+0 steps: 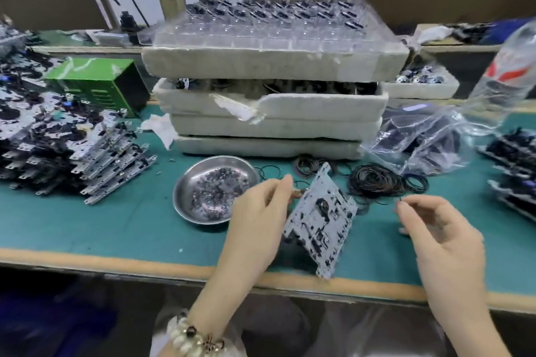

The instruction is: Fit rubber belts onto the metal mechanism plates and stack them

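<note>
On a green-topped bench, seen from the head camera, a worker's left hand grips a metal plate by its left edge, fingers curled round it, holding it tilted above the bench's near edge. The right hand hovers just beside the plate and apart from it. Its fingers are loosely curled, with thumb and forefinger close together; whether they pinch a belt cannot be told through the blur. Loose black belts lie in a heap just behind the plate, between a steel dish of small washers and clear bags of dark parts. Plate stacks fan out at far left, near a green box. White foam trays are piled at centre rear. A beaded bracelet circles the left wrist.
</note>
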Available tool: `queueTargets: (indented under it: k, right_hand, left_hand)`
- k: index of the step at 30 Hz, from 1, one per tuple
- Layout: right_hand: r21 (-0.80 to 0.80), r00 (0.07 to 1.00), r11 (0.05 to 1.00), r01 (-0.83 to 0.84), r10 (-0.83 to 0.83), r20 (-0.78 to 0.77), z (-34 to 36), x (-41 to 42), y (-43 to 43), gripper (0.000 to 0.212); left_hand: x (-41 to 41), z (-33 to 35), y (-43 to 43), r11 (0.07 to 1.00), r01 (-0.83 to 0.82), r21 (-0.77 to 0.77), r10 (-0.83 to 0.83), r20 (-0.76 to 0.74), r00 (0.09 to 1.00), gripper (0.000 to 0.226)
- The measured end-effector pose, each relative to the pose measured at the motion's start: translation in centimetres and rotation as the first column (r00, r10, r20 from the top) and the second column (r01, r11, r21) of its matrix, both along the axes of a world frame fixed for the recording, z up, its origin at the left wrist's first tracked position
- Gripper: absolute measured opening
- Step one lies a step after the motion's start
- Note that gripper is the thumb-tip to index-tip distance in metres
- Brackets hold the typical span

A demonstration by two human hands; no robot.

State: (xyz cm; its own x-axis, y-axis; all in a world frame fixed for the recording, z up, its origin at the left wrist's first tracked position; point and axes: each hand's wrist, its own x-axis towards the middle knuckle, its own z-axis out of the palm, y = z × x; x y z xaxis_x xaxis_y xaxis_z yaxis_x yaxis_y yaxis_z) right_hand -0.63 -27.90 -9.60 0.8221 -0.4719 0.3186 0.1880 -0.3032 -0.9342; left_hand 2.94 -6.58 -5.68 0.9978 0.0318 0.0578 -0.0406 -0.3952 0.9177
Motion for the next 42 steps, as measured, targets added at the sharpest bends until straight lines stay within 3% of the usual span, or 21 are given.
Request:
queueTargets:
  k: [3, 5, 11, 17, 20, 26, 30, 32, 38, 42]
  right_hand:
    - [-0.019, 1.0, 1.0, -0.019, 0.019, -0.013, 0.2, 0.1, 0.3, 0.018]
    - [-0.006, 1.0, 1.0, -0.019, 0.019, -0.02, 0.2, 0.0, 0.2, 0.018]
    - [0.01, 0.998, 1.0, -0.018, 0.019, -0.061, 0.1, -0.1, 0.0, 0.007]
    - [0.006, 0.999, 1.0, -0.011, 0.012, -0.032, 0.4, -0.2, 0.3, 0.003]
    - [-0.011, 0.999, 1.0, -0.001, 0.0, -0.034, 0.2, -0.2, 0.2, 0.012]
    - [-0.08, 0.998, 0.995, 0.058, -0.058, 0.007, 0.2, -0.2, 0.5, 0.022]
    - [-0.132, 0.993, 0.985, 0.112, -0.108, 0.038, 0.3, -0.1, 0.8, 0.019]
    - [-0.163, 0.992, 0.979, 0.122, -0.116, 0.046, 0.2, 0.0, 0.8, 0.024]
    - [-0.242, 0.985, 0.958, 0.154, -0.129, 0.117, 0.4, 0.0, 1.3, 0.004]
    - [-0.291, 0.985, 0.945, 0.153, -0.121, 0.126, 0.3, 0.1, 1.3, 0.013]
  left_hand:
    - [-0.5, -0.8, 0.9, 0.959, -0.007, 0.284, -0.043, 0.168, 0.985, 0.025]
    - [-1.1, -1.5, 0.8, 0.922, -0.038, 0.385, -0.077, 0.28, 0.957, 0.023]
    - [-0.3, 0.2, 0.7, 0.934, -0.143, 0.329, -0.042, 0.495, 0.868, 0.021]
    - [4.1, 9.8, 1.5, 0.951, -0.142, 0.274, -0.055, 0.605, 0.794, 0.022]
    - [7.3, 14.9, 2.5, 0.924, -0.199, 0.328, -0.053, 0.622, 0.781, 0.023]
    - [16.2, 20.1, 7.1, 0.752, -0.396, 0.526, 0.115, 0.487, 0.866, 0.029]
    - [19.8, 19.7, 9.1, 0.457, -0.449, 0.768, 0.19, 0.409, 0.893, 0.039]
    - [20.7, 19.3, 9.5, 0.405, -0.41, 0.818, 0.179, 0.369, 0.912, 0.036]
    - [22.3, 19.0, 10.1, 0.509, -0.395, 0.765, 0.202, 0.34, 0.919, 0.028]
    - [22.9, 19.3, 10.3, 0.647, -0.374, 0.664, 0.238, 0.29, 0.927, 0.029]
